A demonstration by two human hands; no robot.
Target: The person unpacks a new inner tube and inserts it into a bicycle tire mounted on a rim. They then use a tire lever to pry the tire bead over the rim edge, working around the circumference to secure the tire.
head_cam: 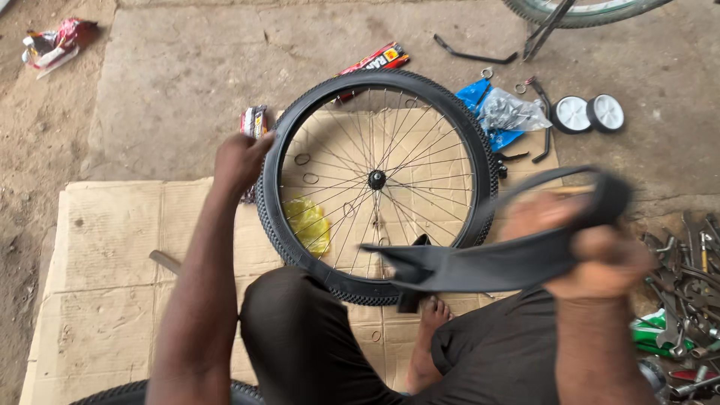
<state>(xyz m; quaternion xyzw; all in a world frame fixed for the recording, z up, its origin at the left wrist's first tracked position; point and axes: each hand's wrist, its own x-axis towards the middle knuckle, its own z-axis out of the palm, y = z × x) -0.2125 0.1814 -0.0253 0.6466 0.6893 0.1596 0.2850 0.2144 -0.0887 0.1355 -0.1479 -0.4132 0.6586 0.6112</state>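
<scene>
While the right hand (pixel 600 255) closes its blurred fingers (pixel 611 251) around a limp black rubber inner tube (pixel 487 266), the left hand (pixel 238 159) curls over the knobby tyre (pixel 271 225) of a spoked bicycle wheel (pixel 376 180) lying flat on worn cardboard (pixel 112 247). The tube droops across the wheel's near rim toward the person's bare foot (pixel 433 311). A crumpled yellow wrapper (pixel 309 223) shows through the spokes. Metal tools (pixel 686 292) crowd the right edge. Farther off on the concrete lie a red, black and yellow carton (pixel 373 61), a blue plastic bag (pixel 495 112) and two small white stabiliser wheels (pixel 589 113).
</scene>
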